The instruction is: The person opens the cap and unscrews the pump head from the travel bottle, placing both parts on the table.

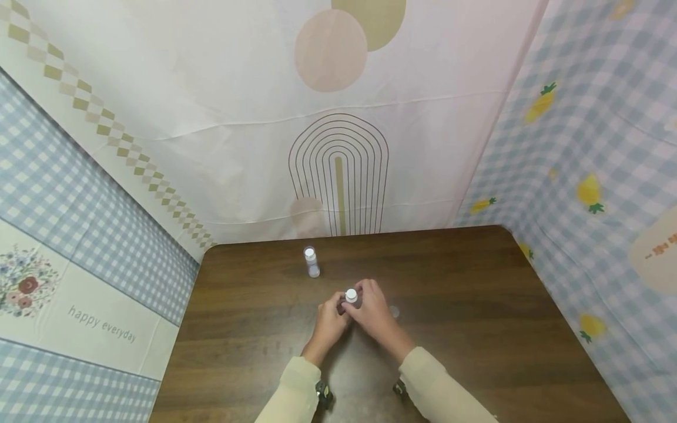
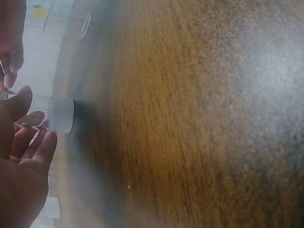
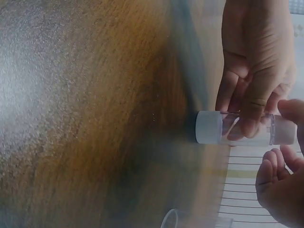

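Both hands hold a small clear bottle (image 3: 251, 134) with a white base (image 2: 61, 115) and a white top (image 1: 351, 295), upright in front of me. The left hand (image 1: 330, 322) grips its clear body between thumb and fingers. The right hand (image 1: 372, 308) has thumb and fingers on either side of the white top, pinching it. In the left wrist view the left hand (image 2: 23, 171) partly covers the body, and the right hand (image 2: 9, 38) is cut off by the frame's edge.
A second, similar bottle (image 1: 312, 262) stands farther back on the wooden table (image 1: 254, 317), left of the hands. A clear cap (image 1: 394, 311) lies just right of the right hand. Patterned cloth (image 1: 238, 164) hangs behind and along both sides of the table.
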Tool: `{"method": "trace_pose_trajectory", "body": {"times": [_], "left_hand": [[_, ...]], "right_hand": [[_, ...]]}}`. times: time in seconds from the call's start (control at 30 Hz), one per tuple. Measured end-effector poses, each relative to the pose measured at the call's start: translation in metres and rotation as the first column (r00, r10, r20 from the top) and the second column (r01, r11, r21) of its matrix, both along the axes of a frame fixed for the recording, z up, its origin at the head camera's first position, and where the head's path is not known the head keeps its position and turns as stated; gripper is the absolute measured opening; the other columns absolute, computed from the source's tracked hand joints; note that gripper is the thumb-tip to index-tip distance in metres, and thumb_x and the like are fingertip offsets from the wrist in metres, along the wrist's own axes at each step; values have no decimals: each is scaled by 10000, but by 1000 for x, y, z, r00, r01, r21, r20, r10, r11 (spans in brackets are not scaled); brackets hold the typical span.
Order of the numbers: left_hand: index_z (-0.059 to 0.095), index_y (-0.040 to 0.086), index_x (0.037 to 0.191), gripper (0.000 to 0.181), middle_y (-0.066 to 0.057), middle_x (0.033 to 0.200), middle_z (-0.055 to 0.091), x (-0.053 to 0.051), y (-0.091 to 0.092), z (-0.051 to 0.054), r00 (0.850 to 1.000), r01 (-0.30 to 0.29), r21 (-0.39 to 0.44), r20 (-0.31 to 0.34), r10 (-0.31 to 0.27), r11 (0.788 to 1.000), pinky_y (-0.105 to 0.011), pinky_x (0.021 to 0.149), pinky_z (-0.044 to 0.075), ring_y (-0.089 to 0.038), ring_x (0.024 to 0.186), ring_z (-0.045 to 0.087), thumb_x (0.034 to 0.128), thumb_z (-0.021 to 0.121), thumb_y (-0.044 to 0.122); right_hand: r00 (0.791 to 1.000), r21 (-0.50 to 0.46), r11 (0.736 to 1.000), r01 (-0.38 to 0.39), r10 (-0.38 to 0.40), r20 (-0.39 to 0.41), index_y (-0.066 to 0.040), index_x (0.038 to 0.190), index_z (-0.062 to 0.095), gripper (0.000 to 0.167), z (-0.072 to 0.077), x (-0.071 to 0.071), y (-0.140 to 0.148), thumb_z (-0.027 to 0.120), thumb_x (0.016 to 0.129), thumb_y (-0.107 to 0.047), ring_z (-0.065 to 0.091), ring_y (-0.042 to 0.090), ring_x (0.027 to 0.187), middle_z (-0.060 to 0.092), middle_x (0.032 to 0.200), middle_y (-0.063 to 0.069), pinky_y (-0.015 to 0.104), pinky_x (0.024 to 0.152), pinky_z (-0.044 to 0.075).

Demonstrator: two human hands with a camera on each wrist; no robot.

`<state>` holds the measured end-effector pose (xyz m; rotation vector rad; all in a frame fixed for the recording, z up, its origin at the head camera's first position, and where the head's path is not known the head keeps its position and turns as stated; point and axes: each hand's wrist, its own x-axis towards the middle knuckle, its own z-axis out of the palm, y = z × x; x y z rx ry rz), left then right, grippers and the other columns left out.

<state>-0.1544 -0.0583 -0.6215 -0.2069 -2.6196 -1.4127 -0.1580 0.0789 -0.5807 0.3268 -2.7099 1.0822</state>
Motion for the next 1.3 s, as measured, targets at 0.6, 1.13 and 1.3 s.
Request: {"method": "trace_pose_trajectory", "body": {"times": [0.6, 1.13, 1.3], "left_hand": [[696, -18, 1112, 264, -214, 1057, 774, 1, -1, 4, 998, 37, 91, 39, -40, 995, -371, 865, 634, -318, 988, 769, 863, 782, -14], [696, -1, 1128, 281, -223, 1088, 768, 0, 1, 4, 999, 28, 65, 36, -30, 997, -409, 893, 624, -331, 1020, 762, 861, 782, -21], [695, -8, 1124, 289, -226, 1085, 767, 0, 1, 4, 999, 27, 79, 45, -30, 996, -393, 879, 629, -323, 1009, 764, 850, 770, -57]], "right_hand": [[988, 14, 996, -83, 84, -133, -21, 1119, 669, 370, -2, 0, 3, 842, 793, -56, 661, 266, 963, 705, 1042, 110, 426, 858, 585], [995, 13, 998, -65, 66, -77, -10, 1087, 661, 356, -1, 0, 3, 862, 802, -85, 637, 253, 978, 662, 1030, 107, 427, 877, 577], [994, 18, 997, -71, 72, -87, -12, 1102, 670, 358, -2, 0, 4, 861, 809, -87, 648, 256, 987, 670, 1037, 106, 427, 886, 583]]}}
